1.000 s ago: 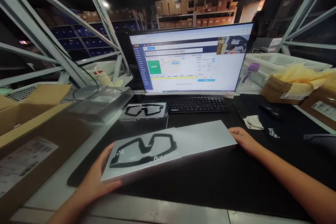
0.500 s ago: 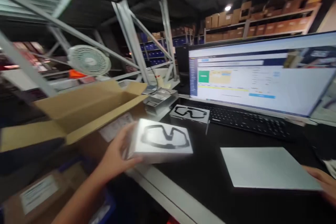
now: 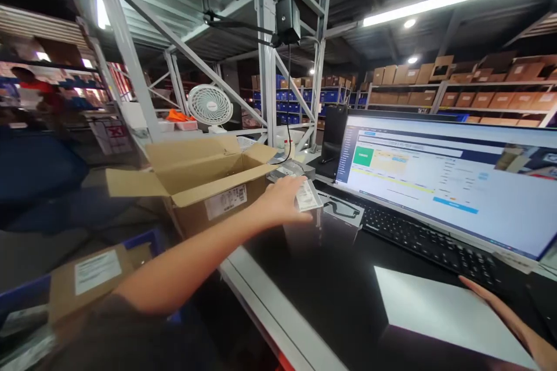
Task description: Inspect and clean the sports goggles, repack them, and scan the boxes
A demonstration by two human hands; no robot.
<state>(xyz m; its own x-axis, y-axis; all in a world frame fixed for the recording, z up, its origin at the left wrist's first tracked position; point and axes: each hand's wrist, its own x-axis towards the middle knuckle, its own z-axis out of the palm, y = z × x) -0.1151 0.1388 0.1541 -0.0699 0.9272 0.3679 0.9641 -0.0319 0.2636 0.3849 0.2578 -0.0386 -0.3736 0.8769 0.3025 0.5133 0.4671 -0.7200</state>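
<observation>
My left hand (image 3: pixel 284 202) reaches over the black desk, its fingers closed around a small white box (image 3: pixel 308 196) whose labelled side faces up. The fingers hide much of that box. Just beyond it lies another box (image 3: pixel 343 208) with a dark picture of wraparound glasses on top. At the lower right, my right hand (image 3: pixel 507 316) grips the right edge of a flat, plain white box (image 3: pixel 439 307); some of its fingers are out of sight.
An open cardboard carton (image 3: pixel 217 185) stands left of the desk. Behind the desk's boxes are a keyboard (image 3: pixel 426 237) and a monitor (image 3: pixel 448 174). A fan (image 3: pixel 210 105) sits by the metal frame. A blue bin with a labelled parcel (image 3: pixel 96 272) is lower left; a person stands far left.
My left hand has moved away from me with its box and turned it, so a label shows instead of the glasses picture. The view has tilted up and left. My right hand stays at the flat box.
</observation>
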